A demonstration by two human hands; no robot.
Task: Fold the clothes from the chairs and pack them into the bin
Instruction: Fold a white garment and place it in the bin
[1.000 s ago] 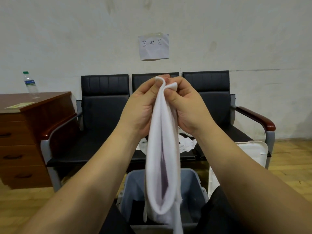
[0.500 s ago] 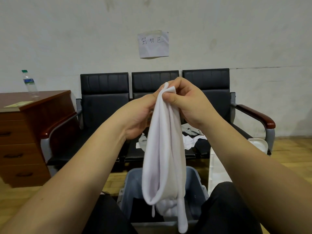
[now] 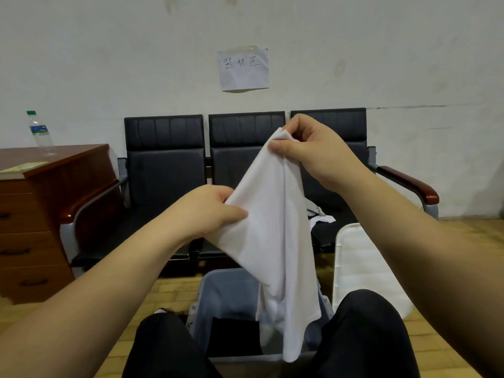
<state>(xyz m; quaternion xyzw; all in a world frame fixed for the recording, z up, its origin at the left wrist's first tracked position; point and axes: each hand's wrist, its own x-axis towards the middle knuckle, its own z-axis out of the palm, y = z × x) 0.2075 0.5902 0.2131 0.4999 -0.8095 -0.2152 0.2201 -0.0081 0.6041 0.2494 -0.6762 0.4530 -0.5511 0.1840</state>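
A white cloth (image 3: 275,236) hangs in front of me over the grey bin (image 3: 218,293). My right hand (image 3: 316,156) pinches its top corner high up, level with the chair backs. Lower and to the left, my left hand (image 3: 207,211) grips the cloth's left edge. The cloth's bottom end dangles into the bin, where something dark lies on the floor of it. A few light clothes (image 3: 319,214) lie on the seat of the black chairs (image 3: 163,165), partly hidden behind the cloth.
The bin's white lid (image 3: 362,266) leans to the right of the bin. A brown wooden drawer desk (image 3: 41,214) stands at the left with a water bottle (image 3: 41,132) on it. My black-trousered knees flank the bin. A paper note hangs on the wall.
My left hand has left the top of the cloth and slid down to its left edge, pulling it out sideways. My right hand keeps the top corner, now further right.
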